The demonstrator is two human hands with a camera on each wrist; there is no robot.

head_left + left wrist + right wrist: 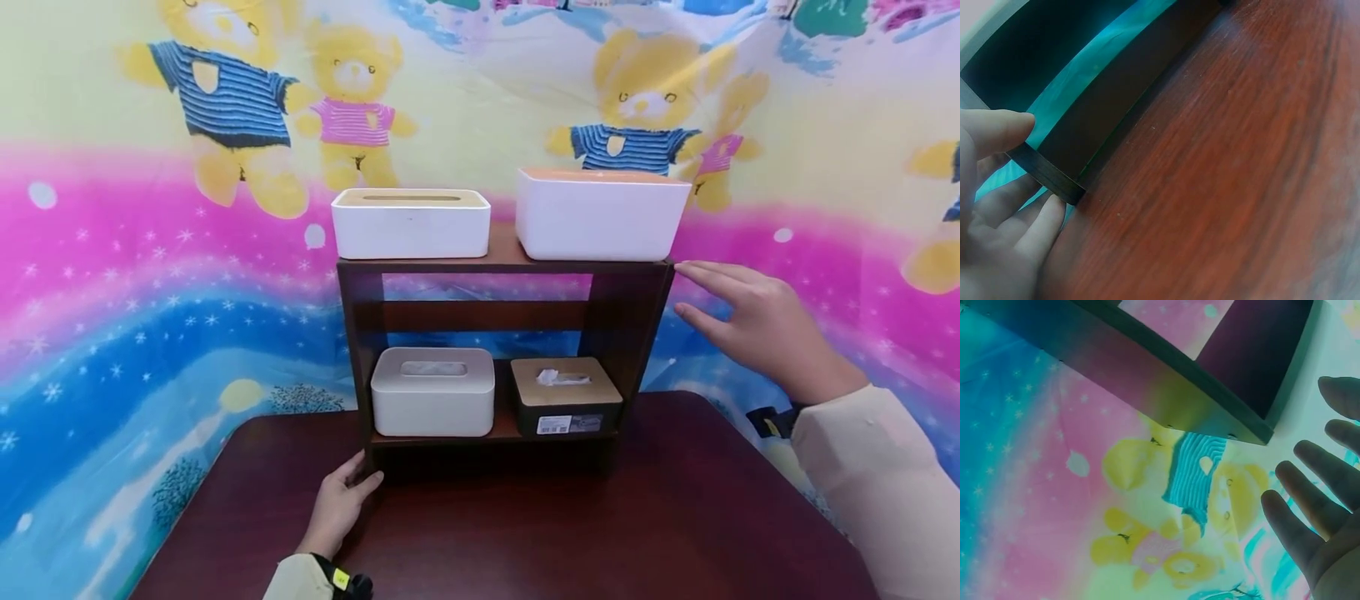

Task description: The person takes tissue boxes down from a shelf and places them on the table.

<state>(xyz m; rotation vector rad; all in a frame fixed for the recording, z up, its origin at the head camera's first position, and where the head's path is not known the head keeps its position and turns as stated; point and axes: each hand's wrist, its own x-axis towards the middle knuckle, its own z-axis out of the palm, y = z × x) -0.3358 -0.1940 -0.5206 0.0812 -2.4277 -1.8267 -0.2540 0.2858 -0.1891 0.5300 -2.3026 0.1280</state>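
A dark brown wooden shelf [480, 267] stands on the table, with two tissue boxes on top and two on its lower board. My left hand [335, 506] holds the foot of its left side panel; in the left wrist view the thumb [1004, 129] lies on one side of the panel's edge and the fingers on the other. Beside the shelf's top right corner is my right hand [757, 321], fingers straight and spread. The right wrist view shows a gap between that hand [1329, 519] and the shelf's corner.
On top sit a low white tissue box [410, 232] and a taller white one [600, 218]. Below are a pale grey tissue box [432, 408] and a black one with a wooden lid [566, 371]. A bear-print cloth [187, 350] hangs behind the reddish table [495, 533].
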